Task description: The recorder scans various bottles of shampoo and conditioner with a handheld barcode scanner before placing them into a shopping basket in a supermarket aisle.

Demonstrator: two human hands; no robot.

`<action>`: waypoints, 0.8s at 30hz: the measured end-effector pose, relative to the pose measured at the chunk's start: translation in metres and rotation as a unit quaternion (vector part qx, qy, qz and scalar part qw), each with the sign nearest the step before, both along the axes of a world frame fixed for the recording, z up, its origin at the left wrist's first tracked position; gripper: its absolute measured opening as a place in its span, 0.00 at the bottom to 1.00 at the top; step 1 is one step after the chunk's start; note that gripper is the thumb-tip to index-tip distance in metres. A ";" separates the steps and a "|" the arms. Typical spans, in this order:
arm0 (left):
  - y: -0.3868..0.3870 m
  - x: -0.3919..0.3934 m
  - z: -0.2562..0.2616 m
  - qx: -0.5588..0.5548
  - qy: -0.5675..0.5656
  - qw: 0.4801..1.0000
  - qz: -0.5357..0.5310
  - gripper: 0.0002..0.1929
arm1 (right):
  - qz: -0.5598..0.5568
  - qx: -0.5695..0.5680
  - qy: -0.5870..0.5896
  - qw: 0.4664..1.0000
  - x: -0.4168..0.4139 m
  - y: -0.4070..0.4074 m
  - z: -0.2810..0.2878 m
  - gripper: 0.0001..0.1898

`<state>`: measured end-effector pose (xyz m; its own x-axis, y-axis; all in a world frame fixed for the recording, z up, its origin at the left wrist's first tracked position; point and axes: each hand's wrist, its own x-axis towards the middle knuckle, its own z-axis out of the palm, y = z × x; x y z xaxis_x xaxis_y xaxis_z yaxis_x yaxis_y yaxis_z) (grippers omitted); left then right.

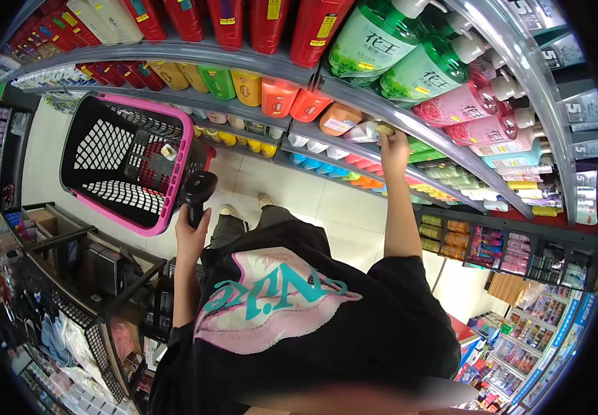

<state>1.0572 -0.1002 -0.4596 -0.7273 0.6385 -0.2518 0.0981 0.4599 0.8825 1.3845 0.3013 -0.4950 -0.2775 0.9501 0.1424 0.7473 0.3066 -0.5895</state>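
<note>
My left hand [191, 233] grips the handle of a black handheld barcode scanner [199, 189], held upright beside a shopping basket. That basket [189, 150] is black mesh with a pink rim, and a small pale item [168, 151] lies inside it. Stretched out to the shelf, my right hand [395, 150] has its fingers closed around the yellowish top of a pale bottle [362, 133]. An orange-brown bottle [339, 119] with a white label stands to the left of it. Part of the pale bottle is hidden behind my fingers.
Above my right hand runs a shelf edge [408, 116] bearing green pump bottles [374, 41] and pink pump bottles [480, 124]. Red bottles [273, 26] line the upper left shelf. Dark storage racks [107, 270] stand at the left, behind me. Tiled floor [299, 192] lies under my feet.
</note>
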 end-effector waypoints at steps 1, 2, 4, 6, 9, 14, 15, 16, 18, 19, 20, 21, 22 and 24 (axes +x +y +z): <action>0.001 0.004 0.000 -0.003 0.001 1.000 0.006 0.12 | 0.020 0.066 0.087 0.994 0.001 -0.015 0.005 0.16; 0.001 0.006 0.000 0.005 0.010 1.000 0.006 0.12 | 0.035 0.079 0.119 0.989 0.000 -0.028 0.017 0.17; -0.005 0.002 -0.005 0.003 0.024 1.000 -0.005 0.13 | 0.052 0.096 0.105 0.988 -0.001 -0.056 0.049 0.19; -0.003 0.001 -0.002 -0.009 0.006 1.000 -0.021 0.14 | 0.098 0.114 0.111 0.982 0.003 -0.078 0.063 0.20; 0.003 -0.002 0.010 0.018 0.012 0.998 -0.062 0.17 | 0.176 0.080 0.098 0.976 -0.008 -0.109 0.102 0.21; -0.012 -0.026 0.009 -0.004 -0.031 0.987 -0.155 0.22 | 0.321 0.008 0.117 0.940 -0.050 -0.156 0.131 0.22; -0.017 -0.034 0.004 0.036 -0.041 0.985 -0.167 0.24 | 0.333 0.007 0.121 0.935 -0.063 -0.165 0.136 0.22; -0.023 -0.040 0.007 0.047 -0.079 0.981 -0.171 0.25 | 0.376 0.015 0.118 0.919 -0.078 -0.173 0.142 0.22; -0.038 -0.057 0.011 0.058 -0.111 0.976 -0.180 0.25 | 0.433 -0.008 0.119 0.893 -0.109 -0.191 0.152 0.22; -0.045 -0.064 0.020 0.060 -0.112 0.978 -0.166 0.25 | 0.446 -0.010 0.117 0.887 -0.124 -0.200 0.155 0.22; -0.052 -0.072 0.033 0.084 -0.126 0.975 -0.165 0.24 | 0.466 -0.025 0.119 0.876 -0.139 -0.209 0.158 0.22; -0.062 -0.081 0.041 0.110 -0.139 0.970 -0.165 0.24 | 0.486 -0.041 0.119 0.865 -0.155 -0.217 0.161 0.22; -0.075 -0.091 0.041 0.109 -0.129 0.972 -0.164 0.22 | 0.503 -0.044 0.105 0.857 -0.171 -0.223 0.163 0.24; -0.100 -0.107 0.033 0.122 -0.133 0.975 -0.133 0.23 | 0.537 -0.047 0.109 0.835 -0.200 -0.236 0.161 0.24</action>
